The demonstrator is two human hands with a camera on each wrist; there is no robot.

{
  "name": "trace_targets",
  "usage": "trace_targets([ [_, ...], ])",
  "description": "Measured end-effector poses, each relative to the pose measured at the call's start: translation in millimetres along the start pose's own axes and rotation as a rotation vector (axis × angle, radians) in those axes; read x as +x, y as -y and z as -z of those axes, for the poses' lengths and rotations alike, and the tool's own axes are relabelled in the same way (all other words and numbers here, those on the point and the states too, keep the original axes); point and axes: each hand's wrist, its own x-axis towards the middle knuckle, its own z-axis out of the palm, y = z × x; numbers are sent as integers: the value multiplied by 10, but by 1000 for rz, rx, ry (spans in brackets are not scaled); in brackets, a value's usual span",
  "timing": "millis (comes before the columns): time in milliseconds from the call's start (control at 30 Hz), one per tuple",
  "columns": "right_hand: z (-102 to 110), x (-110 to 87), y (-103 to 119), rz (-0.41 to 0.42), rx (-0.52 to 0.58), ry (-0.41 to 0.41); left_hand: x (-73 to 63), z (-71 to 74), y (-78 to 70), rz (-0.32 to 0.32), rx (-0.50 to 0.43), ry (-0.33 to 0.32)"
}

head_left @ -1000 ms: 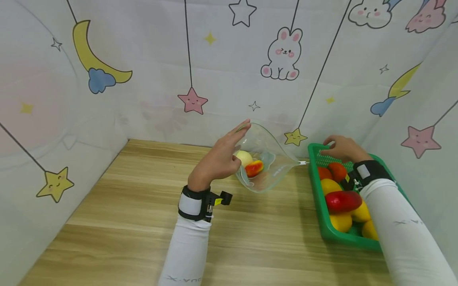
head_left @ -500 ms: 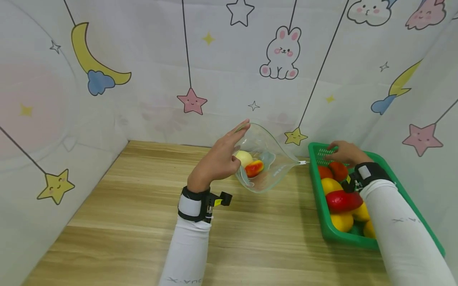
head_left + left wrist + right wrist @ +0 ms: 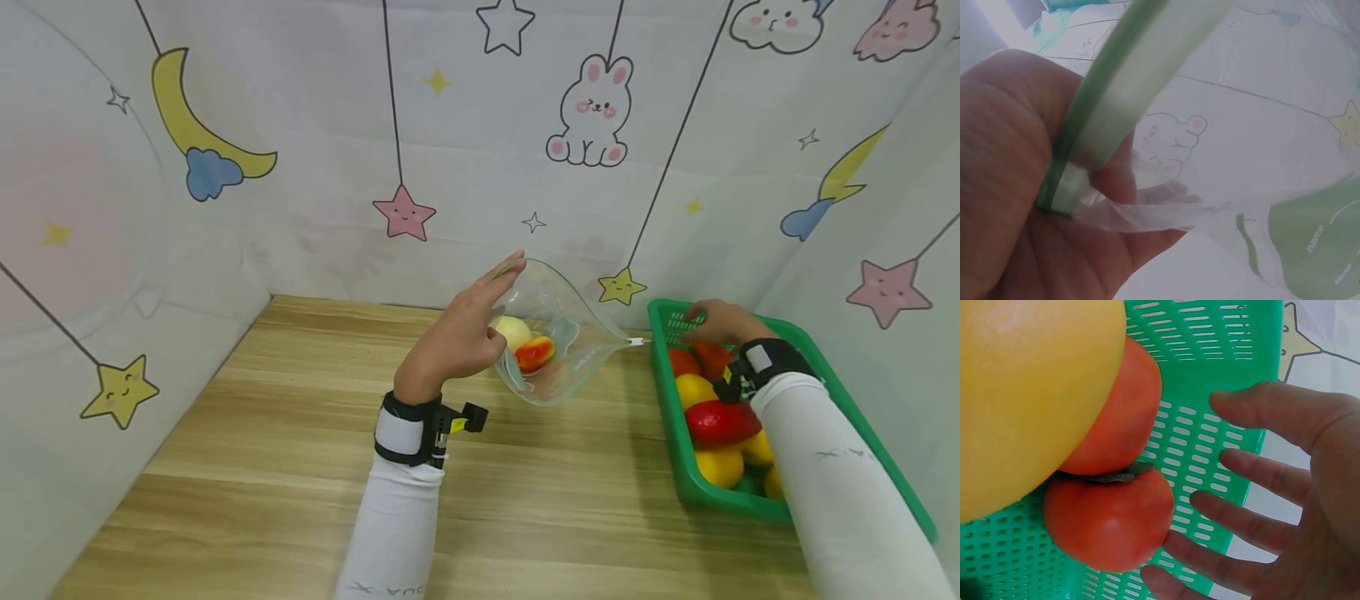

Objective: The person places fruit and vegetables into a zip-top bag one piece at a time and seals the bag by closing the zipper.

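Note:
My left hand (image 3: 459,337) grips the rim of a clear zip bag (image 3: 573,362), thumb and fingers on either side of its green zip strip (image 3: 1100,94). The bag gapes toward me on the table, its white slider (image 3: 636,342) at the right corner. Inside lie a pale yellow round fruit (image 3: 512,331) and a red-and-yellow fruit (image 3: 534,354). Over the far end of the green basket (image 3: 667,433), my right hand (image 3: 720,323) has its fingers spread. In the right wrist view, its fingertips reach the side of an orange-red persimmon (image 3: 1110,519); a second persimmon (image 3: 1125,412) adjoins it.
Also in the basket are a long red fruit (image 3: 722,423) and several yellow fruits (image 3: 720,467). A wooden table (image 3: 300,433) carries the bag and basket. Behind them hangs a patterned cloth (image 3: 322,125), with another side of it at the right.
My right hand has sunk slightly lower and to the right, in toward the persimmons, one of which has shifted a little. My left hand and the bag have stayed put.

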Motion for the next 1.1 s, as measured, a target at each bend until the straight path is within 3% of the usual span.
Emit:
trace_targets([
  [300, -2, 56, -139, -25, -31, 38, 6, -1, -8, 2, 17, 0],
  [533, -3, -10, -187, -46, 15, 81, 3, 1, -14, 8, 12, 1],
  [767, -87, 1, -294, -40, -21, 51, 1, -6, -9, 10, 13, 4],
  [1100, -143, -24, -378, -46, -30, 68, 13, -6, -9, 2, 16, 5],
])
